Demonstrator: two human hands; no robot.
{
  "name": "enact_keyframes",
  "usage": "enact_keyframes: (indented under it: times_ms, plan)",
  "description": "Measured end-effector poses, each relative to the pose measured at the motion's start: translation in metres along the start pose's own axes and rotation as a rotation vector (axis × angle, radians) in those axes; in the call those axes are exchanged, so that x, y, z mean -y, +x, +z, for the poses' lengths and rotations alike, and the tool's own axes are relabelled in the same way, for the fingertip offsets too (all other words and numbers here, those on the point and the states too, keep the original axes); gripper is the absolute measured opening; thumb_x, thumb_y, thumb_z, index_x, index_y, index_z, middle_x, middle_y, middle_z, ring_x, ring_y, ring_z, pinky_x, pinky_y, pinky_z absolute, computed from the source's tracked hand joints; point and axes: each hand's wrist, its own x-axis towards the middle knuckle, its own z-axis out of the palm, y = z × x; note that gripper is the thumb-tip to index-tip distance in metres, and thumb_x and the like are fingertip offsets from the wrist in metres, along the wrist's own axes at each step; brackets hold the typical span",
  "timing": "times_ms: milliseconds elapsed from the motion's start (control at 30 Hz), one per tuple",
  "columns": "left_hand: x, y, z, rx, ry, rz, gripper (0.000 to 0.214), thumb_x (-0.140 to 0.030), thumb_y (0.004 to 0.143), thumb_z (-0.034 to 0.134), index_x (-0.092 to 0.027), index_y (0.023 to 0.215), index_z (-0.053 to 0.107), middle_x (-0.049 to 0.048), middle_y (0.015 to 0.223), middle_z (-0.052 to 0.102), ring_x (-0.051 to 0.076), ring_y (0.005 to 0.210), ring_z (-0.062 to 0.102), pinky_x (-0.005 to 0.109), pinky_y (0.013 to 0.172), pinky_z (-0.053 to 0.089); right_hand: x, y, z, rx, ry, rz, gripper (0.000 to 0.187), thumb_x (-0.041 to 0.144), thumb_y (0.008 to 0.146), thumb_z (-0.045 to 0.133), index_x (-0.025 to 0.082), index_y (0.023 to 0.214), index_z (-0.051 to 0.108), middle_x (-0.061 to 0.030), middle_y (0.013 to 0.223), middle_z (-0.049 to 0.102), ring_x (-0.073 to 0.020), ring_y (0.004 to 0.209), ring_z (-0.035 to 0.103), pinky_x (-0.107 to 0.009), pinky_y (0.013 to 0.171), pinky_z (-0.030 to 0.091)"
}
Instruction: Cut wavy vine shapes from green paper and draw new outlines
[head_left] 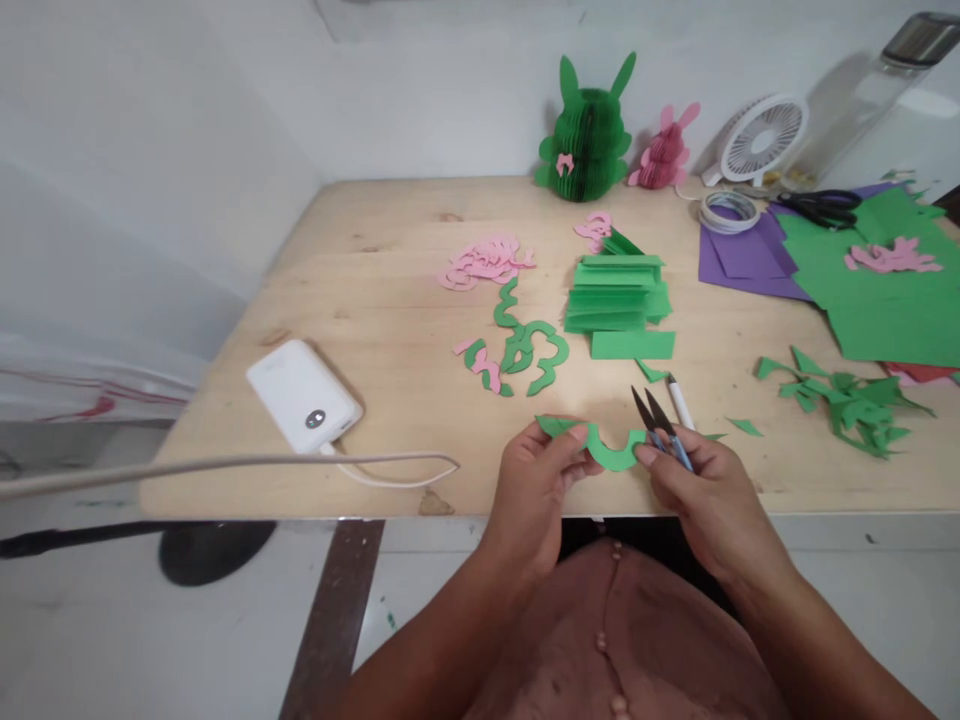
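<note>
My left hand (534, 482) pinches a curved green paper cut-out (609, 452) at the table's near edge. My right hand (701, 485) grips small scissors (655, 418) with their blades apart and pointing away from me, and its thumb touches the cut-out's right end. A white pen (680, 400) lies just beyond my right fingers. Finished green cut shapes (534, 350) and pink cut shapes (484, 262) lie further out on the wooden table (360, 290), beside a stack of folded green paper (616, 295).
A white power bank (302, 394) with its cable lies at the left. Green scraps (851, 400), green sheets (877, 290), purple paper (739, 255), black scissors (821, 207), a tape roll (729, 210), a small fan (761, 138) and green (589, 130) and pink (664, 150) paper rabbits stand at the back and right.
</note>
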Motion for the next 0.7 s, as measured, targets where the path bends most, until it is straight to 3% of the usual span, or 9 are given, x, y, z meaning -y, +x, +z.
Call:
enact_keyframes:
  times_ms: [167,367,533,700]
  plan:
    - [-0.006,0.002,-0.004,-0.037,0.058,-0.011,0.023,-0.023,0.059,0.080,-0.015,0.070,0.062,-0.0016,0.065,0.063,0.011,0.055,0.060,0.026,0.060,0.049,0.005,0.003,-0.004,0.019,-0.070,-0.006,0.026,0.039,0.064,0.077,0.016,0.069,0.066,0.0032,0.056,0.050,-0.0069,0.046,0.031,-0.021,0.041,0.022]
    - [-0.004,-0.002,-0.006,-0.015,0.094,-0.059,0.022,-0.023,0.062,0.079,-0.015,0.070,0.060,-0.0005,0.056,0.062,0.012,0.054,0.060,0.025,0.060,0.048,0.009,0.007,-0.001,0.035,-0.047,-0.014,0.026,0.039,0.065,0.077,0.016,0.071,0.066,0.0056,0.053,0.046,-0.0053,0.044,0.025,-0.021,0.039,0.016]
    - [-0.004,-0.005,-0.012,0.025,0.173,-0.099,0.020,-0.024,0.064,0.078,-0.013,0.068,0.061,0.0046,0.064,0.068,0.010,0.054,0.059,0.023,0.061,0.047,0.015,0.011,-0.002,0.051,-0.097,-0.048,0.025,0.039,0.065,0.077,0.017,0.068,0.065,0.0053,0.053,0.045,-0.0059,0.044,0.026,-0.022,0.039,0.017]
    - [-0.006,-0.004,-0.020,-0.008,0.178,-0.096,0.024,-0.026,0.061,0.081,-0.015,0.077,0.067,0.0021,0.064,0.067,0.012,0.055,0.061,0.025,0.060,0.048,0.019,0.015,-0.005,0.081,-0.116,-0.043,0.028,0.041,0.064,0.077,0.017,0.067,0.063,0.0054,0.054,0.043,-0.0058,0.045,0.024,-0.021,0.039,0.015]
